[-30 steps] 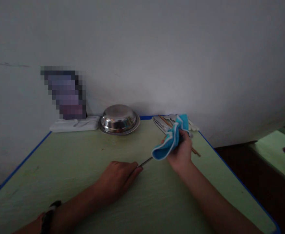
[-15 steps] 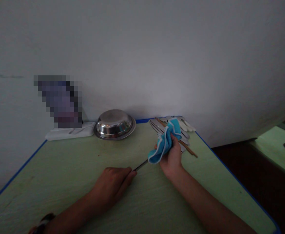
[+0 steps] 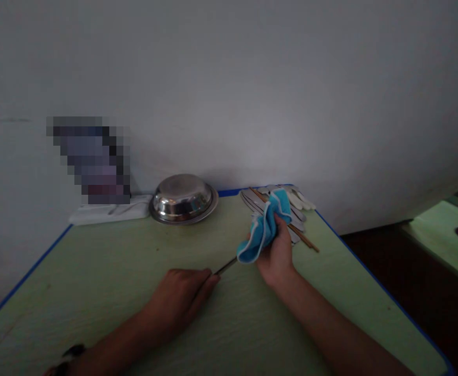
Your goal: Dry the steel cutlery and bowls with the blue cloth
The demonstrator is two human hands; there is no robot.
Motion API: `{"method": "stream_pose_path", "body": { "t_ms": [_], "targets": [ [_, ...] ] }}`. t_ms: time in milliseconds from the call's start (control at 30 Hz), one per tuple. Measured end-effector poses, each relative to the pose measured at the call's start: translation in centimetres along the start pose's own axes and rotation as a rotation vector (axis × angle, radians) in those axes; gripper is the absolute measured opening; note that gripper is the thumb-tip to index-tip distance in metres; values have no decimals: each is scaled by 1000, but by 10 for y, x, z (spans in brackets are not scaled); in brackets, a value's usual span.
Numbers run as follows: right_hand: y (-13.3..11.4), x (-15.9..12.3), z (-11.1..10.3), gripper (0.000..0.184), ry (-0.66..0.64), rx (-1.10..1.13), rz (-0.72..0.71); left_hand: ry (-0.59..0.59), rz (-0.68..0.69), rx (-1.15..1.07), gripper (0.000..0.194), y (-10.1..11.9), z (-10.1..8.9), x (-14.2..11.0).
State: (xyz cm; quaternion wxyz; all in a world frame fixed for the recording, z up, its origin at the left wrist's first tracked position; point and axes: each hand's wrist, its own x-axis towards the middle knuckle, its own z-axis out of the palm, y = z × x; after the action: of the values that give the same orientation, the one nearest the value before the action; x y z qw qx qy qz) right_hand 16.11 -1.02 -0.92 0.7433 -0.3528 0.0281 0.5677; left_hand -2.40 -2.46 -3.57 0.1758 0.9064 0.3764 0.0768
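Fingers and thumb of my left hand pinch the near end of a thin metal utensil handle. Its far end is covered by a blue cloth with white edging. My right hand is closed on that cloth, which bunches up over the fingers. What kind of utensil it is stays hidden. Just behind the cloth lie flat metal pieces of cutlery, brown chopsticks and white-handled pieces, partly covered by the cloth and hand.
An upturned shiny metal bowl sits at the back of the pale green table, which has a blue edge. Left of it is a folded white cloth near a blurred-out object. A wall rises behind. Another surface stands at right.
Both hands keep their hold on the utensil and cloth, with barely any movement. The view has shifted slightly.
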Motion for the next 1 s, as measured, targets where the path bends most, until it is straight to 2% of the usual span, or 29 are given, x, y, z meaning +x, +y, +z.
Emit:
{"method": "stream_pose_path", "body": {
  "t_ms": [200,333,400,567,633,767,1000],
  "targets": [
    [0,-1,-1,19,-18,-1,-14,-14,-10,-12,44,3,-3,0],
    [3,-1,-1,11,-14,16,-36,11,6,-14,44,4,-3,0],
    [12,-5,-3,11,-26,20,-22,25,10,-14,42,2,-2,0],
    [46,-25,-3,20,-82,-54,139,32,45,77,36,-6,3,0],
    [50,-29,-1,19,-107,-76,165,50,48,97,34,-7,4,0],
    [28,-21,4,11,-58,-71,137,34,36,9,37,1,-1,1],
    [-37,20,1,12,-22,-19,-210,-4,11,-132,40,4,-8,-3]
  ]
}}
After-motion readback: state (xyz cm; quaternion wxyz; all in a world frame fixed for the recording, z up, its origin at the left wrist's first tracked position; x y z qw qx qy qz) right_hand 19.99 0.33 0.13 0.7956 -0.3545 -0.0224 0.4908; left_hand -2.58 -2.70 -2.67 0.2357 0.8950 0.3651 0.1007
